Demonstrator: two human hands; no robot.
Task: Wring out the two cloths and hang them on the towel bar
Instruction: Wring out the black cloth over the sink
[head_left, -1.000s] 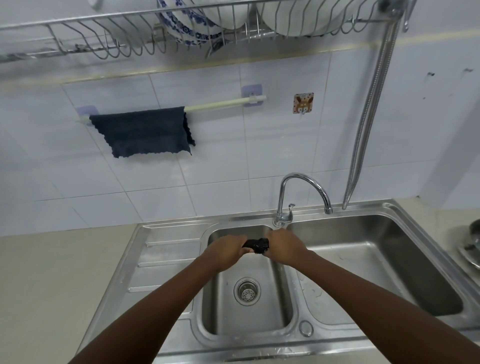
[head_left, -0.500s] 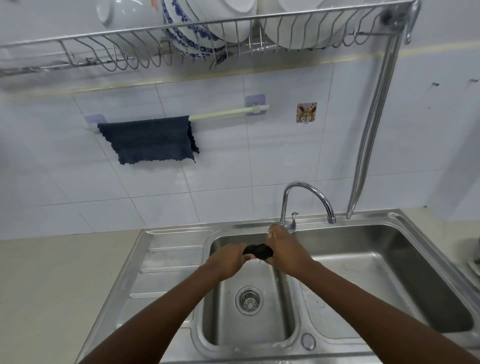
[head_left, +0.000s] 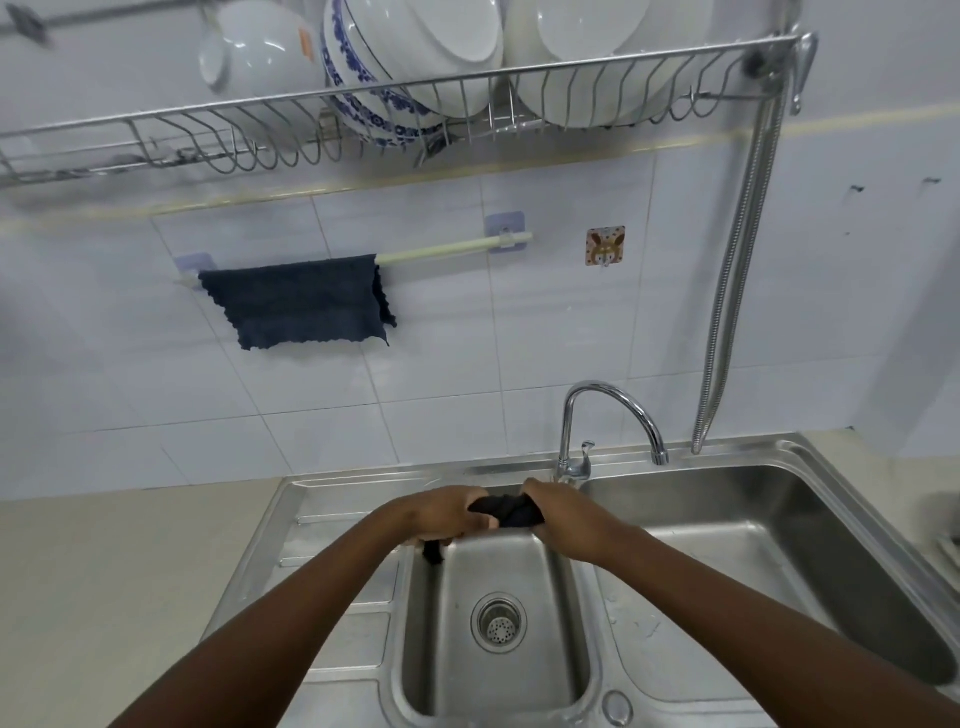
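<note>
A dark cloth is twisted into a tight roll over the small left sink basin. My left hand grips its left end and my right hand grips its right end; a short tail hangs below my left hand. A second dark blue cloth hangs spread over the left half of the pale towel bar on the tiled wall. The bar's right half is bare.
A chrome tap stands just behind my hands. The large right basin lies to the right. A wire dish rack with bowls hangs overhead, and a flexible metal hose runs down the wall at right.
My hands have kept hold of the twisted cloth and shifted grip slightly. The view has tilted upward, so the rack and bowls show more.
</note>
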